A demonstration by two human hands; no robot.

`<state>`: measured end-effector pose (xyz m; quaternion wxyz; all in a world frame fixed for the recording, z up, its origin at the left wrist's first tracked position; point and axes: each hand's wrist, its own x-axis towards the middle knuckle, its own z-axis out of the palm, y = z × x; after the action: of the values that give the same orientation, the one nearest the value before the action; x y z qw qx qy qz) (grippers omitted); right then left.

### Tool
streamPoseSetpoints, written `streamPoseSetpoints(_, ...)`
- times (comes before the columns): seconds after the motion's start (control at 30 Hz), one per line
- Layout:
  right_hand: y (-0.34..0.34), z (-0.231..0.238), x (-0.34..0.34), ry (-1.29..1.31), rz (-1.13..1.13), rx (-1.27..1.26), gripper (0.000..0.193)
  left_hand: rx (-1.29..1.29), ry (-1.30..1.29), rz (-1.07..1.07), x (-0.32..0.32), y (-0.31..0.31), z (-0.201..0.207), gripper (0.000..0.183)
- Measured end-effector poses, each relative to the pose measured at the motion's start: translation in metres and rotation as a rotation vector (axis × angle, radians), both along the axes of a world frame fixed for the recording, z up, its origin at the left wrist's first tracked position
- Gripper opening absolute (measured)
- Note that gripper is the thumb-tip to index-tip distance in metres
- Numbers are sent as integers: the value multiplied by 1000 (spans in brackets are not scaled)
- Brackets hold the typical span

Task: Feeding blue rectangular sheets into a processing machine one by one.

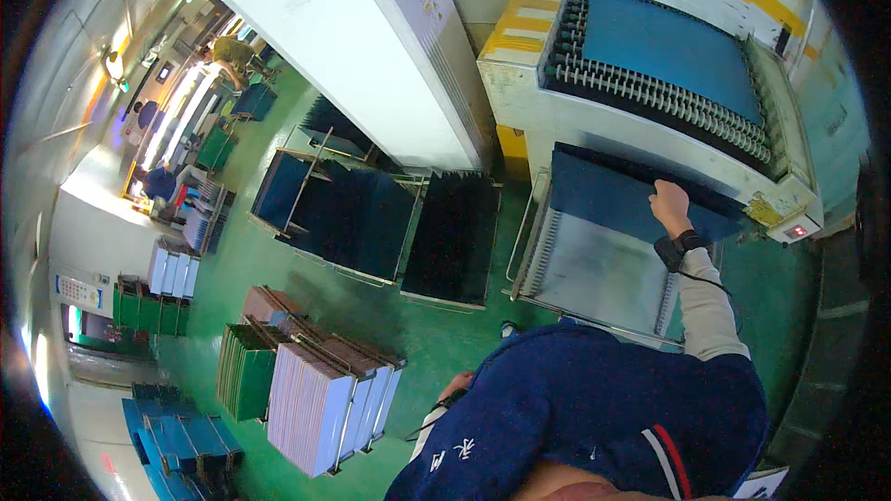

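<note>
My right hand [670,207] is closed at the upper edge of a dark blue panel [594,193], with the arm stretched forward. The panel leans in a slotted metal rack [531,269] that stands against the front of a roller conveyor machine [524,70]. The near part of this rack shows a pale, greyish bottom. On the machine's rollers lies a flat blue panel [664,46]. Down at my left side hangs my left hand [455,385], away from the racks. Its fingers are mostly hidden and small.
Racks of dark panels [450,232] stand on the green floor [418,334] to the left. Nearer are stacks of pale lilac panels [311,399] and green panels [243,371]. A tall white cabinet [343,37] rises beside the machine. Several people work far left.
</note>
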<state>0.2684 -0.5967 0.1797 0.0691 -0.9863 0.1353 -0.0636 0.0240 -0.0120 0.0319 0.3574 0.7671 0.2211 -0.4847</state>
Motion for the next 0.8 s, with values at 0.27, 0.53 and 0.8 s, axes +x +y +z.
streamPoseSetpoints(0.27, 3, -7, 14, 0, -63, -77, 25, 5, -10, 52, 0, 1, -3, 51)
streamPoseSetpoints(0.53, 6, -7, 8, -21, -47, -91, 29, -7, -24, 87, -4, -2, -9, 52)
streamPoseSetpoints(0.8, 6, -1, 12, 26, -91, -102, 31, -50, -52, 61, -2, 4, -34, 52)
